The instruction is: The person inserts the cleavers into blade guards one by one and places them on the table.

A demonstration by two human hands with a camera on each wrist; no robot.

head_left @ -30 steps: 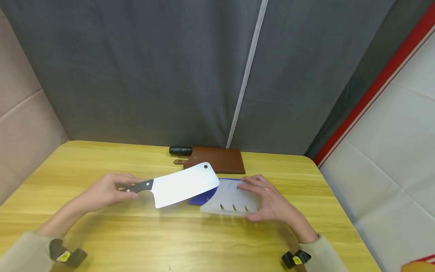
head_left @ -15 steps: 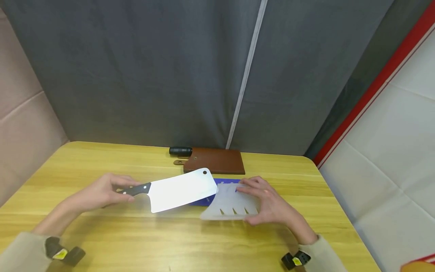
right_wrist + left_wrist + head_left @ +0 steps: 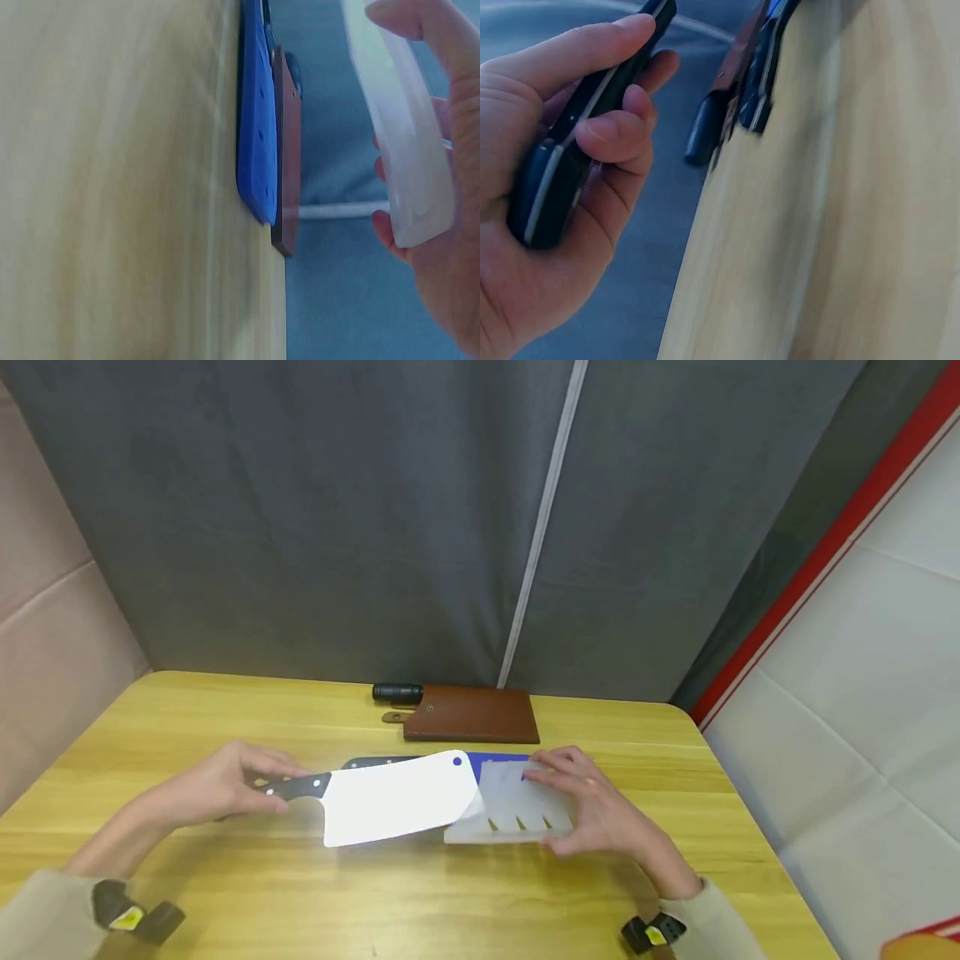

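Above a yellow wooden table (image 3: 225, 893), the person's left hand (image 3: 217, 785) grips the black handle of a broad cleaver (image 3: 393, 797), fingers and thumb curled round it, as the left wrist view confirms. The blade lies nearly flat and low, its front corner overlapping the open mouth of a translucent white blade guard (image 3: 513, 814). The right hand (image 3: 592, 806) pinches that guard at its far end, thumb below and fingers on top, holding it lifted just clear of the wood, as the right wrist view shows.

Over the last second the cleaver has dropped from a raised, tilted pose and slid toward the guard, its tip now level with the opening; the guard has barely moved. By that showing, blade and cover are being lined up, with the blade not yet inside.

Just behind them lies a blue-sheathed knife (image 3: 495, 758), flat on the table, its dark handle pointing left. Farther back, near the grey curtain (image 3: 337, 527), rests a brown leather sheath (image 3: 476, 718) with a black handle protruding from it.
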